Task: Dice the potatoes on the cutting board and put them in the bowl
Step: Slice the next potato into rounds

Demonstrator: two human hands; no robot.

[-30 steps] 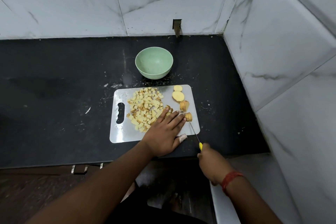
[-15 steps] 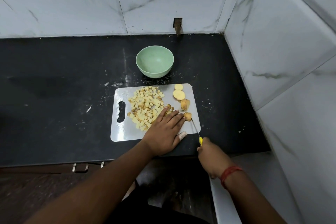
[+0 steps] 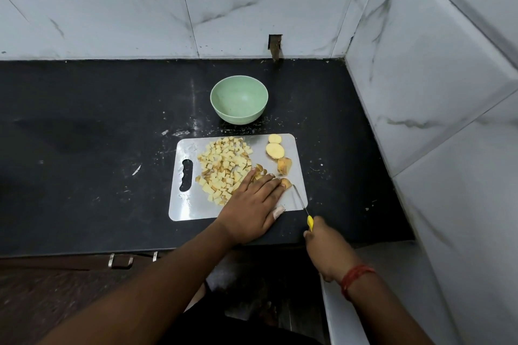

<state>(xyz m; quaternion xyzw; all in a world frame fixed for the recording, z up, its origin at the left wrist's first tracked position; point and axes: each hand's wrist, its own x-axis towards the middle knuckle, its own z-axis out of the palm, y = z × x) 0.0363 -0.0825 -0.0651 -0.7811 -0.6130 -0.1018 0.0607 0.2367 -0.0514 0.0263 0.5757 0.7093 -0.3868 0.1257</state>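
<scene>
- Potatoes are what we are working on, and they lie on the cutting board (image 3: pixel 185 210), the pale sheet at the centre of the frame on the black counter (image 3: pixel 84 126); it is the largest thing we use.
- Above the board, towards the tiled wall, stands the green bowl (image 3: pixel 239 99); we see nothing in it, so we judge the transfer not yet begun.
- On the left and middle of the board spreads the pile of diced potato (image 3: pixel 224 165), the bulk of the work.
- At the board's upper right lie two round slices (image 3: pixel 275 150), with a skin-on chunk (image 3: pixel 284 166) just below them, all uncut.
- Our left hand (image 3: pixel 252 206) lies flat, fingers straight, its tips pressing a small piece (image 3: pixel 286 182) near the board's right edge.
- Our right hand (image 3: pixel 326 246), lower right of centre, is curled round the yellow handle of the knife (image 3: pixel 299 199), whose thin blade reaches up to that piece.
- We judge the step in hand to be dicing the last of the potatoes, well along but unfinished.
- Next we need the blade brought down through the held piece, clear of our fingertips, then the slices and chunk drawn in for cutting before anything goes to the bowl.
</scene>
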